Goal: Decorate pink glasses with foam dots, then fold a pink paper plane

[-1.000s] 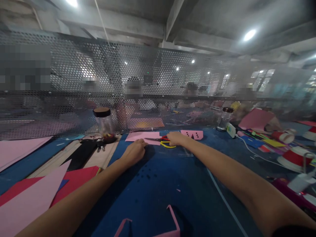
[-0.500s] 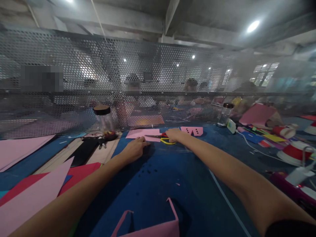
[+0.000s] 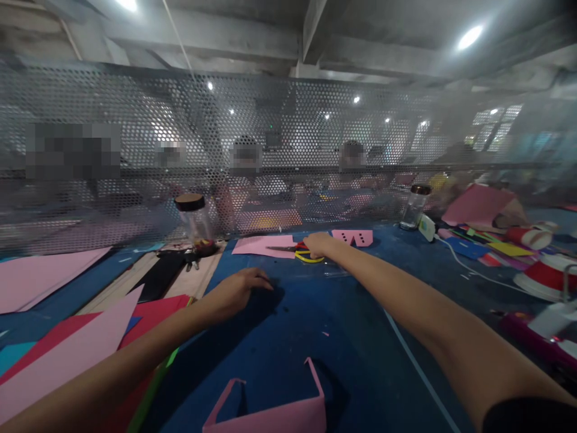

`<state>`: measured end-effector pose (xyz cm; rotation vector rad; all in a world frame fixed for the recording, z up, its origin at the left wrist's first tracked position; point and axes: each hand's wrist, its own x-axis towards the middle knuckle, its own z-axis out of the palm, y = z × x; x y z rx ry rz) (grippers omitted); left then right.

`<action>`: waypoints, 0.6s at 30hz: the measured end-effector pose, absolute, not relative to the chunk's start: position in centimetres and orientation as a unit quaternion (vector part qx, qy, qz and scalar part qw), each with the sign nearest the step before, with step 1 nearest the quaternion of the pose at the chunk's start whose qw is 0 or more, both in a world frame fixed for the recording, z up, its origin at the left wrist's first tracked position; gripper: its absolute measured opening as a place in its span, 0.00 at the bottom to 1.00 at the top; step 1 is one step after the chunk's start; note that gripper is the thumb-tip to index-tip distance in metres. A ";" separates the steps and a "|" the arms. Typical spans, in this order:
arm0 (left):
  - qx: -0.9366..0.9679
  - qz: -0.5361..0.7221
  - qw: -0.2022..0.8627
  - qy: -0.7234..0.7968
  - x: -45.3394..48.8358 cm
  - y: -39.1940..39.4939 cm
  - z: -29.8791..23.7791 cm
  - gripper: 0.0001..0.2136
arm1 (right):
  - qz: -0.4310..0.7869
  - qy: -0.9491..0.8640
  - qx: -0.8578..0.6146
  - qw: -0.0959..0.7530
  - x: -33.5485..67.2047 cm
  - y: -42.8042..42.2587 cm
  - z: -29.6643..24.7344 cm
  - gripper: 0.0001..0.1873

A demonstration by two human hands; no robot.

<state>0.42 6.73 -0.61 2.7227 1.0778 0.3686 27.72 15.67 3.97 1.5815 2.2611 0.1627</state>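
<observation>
My right hand [image 3: 319, 244] is touching scissors [image 3: 298, 247], likely stiff and light, best held by the handles [image 3: 310, 261], grip unclear; my left hand [image 3: 241, 290] is hanging open.

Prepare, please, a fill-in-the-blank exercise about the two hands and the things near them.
1. The right hand touches metal scissors whose looped handles are red and ____.
2. Their pointed blades lie over a flat paper sheet coloured ____.
3. The left hand, holding nothing, is over a flat tabletop coloured ____.
4. In the picture, the notched pink paper piece with dark square marks lies to the scissors' ____.

Missing words: yellow; pink; blue; right.
</observation>
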 end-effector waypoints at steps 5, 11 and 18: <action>0.895 0.180 0.124 0.388 0.9 5.8 0.6 0.12 | 0.058 0.806 0.558 0.187 27.8 16.0 3.9 0.19; 0.865 0.197 0.095 0.451 2.6 10.3 0.7 0.12 | 0.058 0.804 0.560 0.189 27.6 15.5 4.2 0.20; 0.869 0.172 0.054 0.460 3.9 12.9 -1.3 0.24 | 0.066 0.804 0.560 0.187 27.5 15.1 4.4 0.19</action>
